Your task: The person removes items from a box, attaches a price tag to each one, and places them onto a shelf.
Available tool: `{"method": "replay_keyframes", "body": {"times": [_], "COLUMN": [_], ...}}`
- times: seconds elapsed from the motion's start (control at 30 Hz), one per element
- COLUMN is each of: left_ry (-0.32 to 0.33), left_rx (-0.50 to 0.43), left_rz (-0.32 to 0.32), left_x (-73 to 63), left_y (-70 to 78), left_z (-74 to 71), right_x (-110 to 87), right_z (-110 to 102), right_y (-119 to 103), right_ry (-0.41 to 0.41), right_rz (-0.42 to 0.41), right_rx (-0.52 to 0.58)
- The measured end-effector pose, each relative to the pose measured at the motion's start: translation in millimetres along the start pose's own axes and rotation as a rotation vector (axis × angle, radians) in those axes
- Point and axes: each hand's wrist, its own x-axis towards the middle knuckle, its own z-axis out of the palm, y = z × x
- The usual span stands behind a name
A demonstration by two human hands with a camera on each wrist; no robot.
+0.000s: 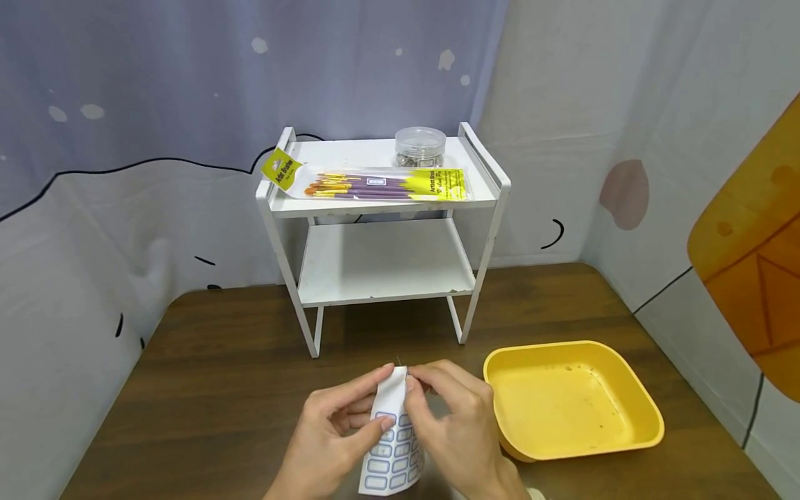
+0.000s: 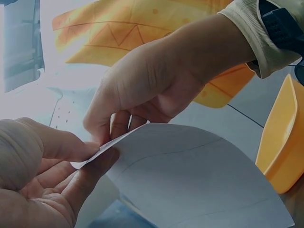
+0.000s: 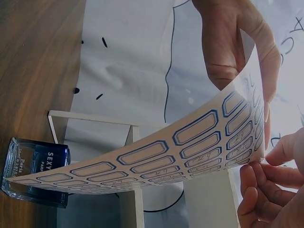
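A white sheet of sticky labels (image 1: 382, 467), printed with rows of blue-bordered boxes, is held up between both hands in the head view. The left hand (image 1: 331, 434) pinches its left edge, thumb on the printed face and fingers behind. At the upper right corner, the right hand (image 1: 459, 417) pinches the sheet between thumb and forefinger. The right wrist view shows the label sheet (image 3: 194, 128) curving away from the fingers. Beyond its far end, a dark blue glass perfume bottle (image 3: 42, 154) is partly covered by the paper. The left wrist view shows the sheet's plain back (image 2: 190, 166).
A yellow tray (image 1: 562, 455) is right of the hands on the brown table (image 1: 206, 396). Behind stands a white two-tier rack (image 1: 387, 260). On its top shelf lie a pack of artist brushes (image 1: 369, 186) and a clear lidded jar (image 1: 420, 147).
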Motion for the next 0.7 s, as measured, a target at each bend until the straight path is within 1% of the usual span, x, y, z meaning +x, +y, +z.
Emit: {"method": "replay_keyframes", "body": {"times": [0.27, 0.4, 0.5, 0.7], "left_ry": [-0.001, 0.013, 0.024, 0.027], "left_rx": [-0.011, -0.009, -0.034, -0.085], "left_rz": [-0.012, -0.025, -0.028, -0.025], "left_x": [-0.5, -0.2, 0.0, -0.1], "left_y": [-0.9, -0.2, -0.5, -2.3], "left_z": [-2.4, -2.2, -1.8, -2.4], "right_x": [0.1, -0.8, -1.3, -1.6], "right_z": [-0.2, 0.2, 0.9, 1.4], "right_y": [1.6, 1.9, 2.1, 2.2], "right_ry": [-0.021, -0.026, -0.031, -0.049], "right_rz": [0.004, -0.001, -0.011, -0.026], "right_rx": [0.044, 0.048, 0.046, 0.045]}}
